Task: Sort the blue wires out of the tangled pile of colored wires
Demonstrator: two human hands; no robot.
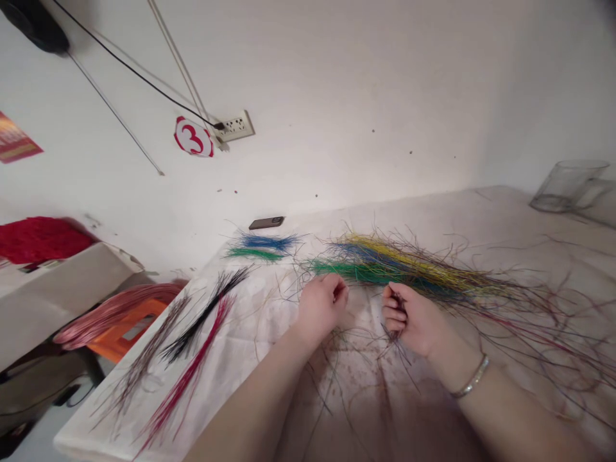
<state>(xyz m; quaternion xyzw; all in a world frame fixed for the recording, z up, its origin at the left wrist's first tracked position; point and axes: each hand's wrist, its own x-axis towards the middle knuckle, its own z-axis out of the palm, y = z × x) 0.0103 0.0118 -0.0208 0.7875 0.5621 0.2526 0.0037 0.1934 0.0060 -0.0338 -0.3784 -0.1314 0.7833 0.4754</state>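
My left hand (323, 307) is closed, its fingers curled inward over the white-covered table. What it holds, if anything, is hidden. Beside it, my right hand (409, 316) is wrapped round a small bunch of thin dark strands (397, 335) whose ends poke out below the fist. Just beyond both hands lies a large loose pile of thin, wire-like strands: green strands (356, 271) nearest, then blue strands (368, 255) and yellow strands (409, 251). Brownish and reddish strands (539, 327) fan out to the right. Loose single strands are scattered beneath my forearms.
Left on the table (269, 359) lie separate bundles: blue (267, 242), green (255, 254), black (206, 314), red (192, 372) and brown (149, 353). A phone (266, 222) rests near the wall; a glass mug (565, 187) stands far right. An orange stool (122, 333) carries pinkish strands (120, 308).
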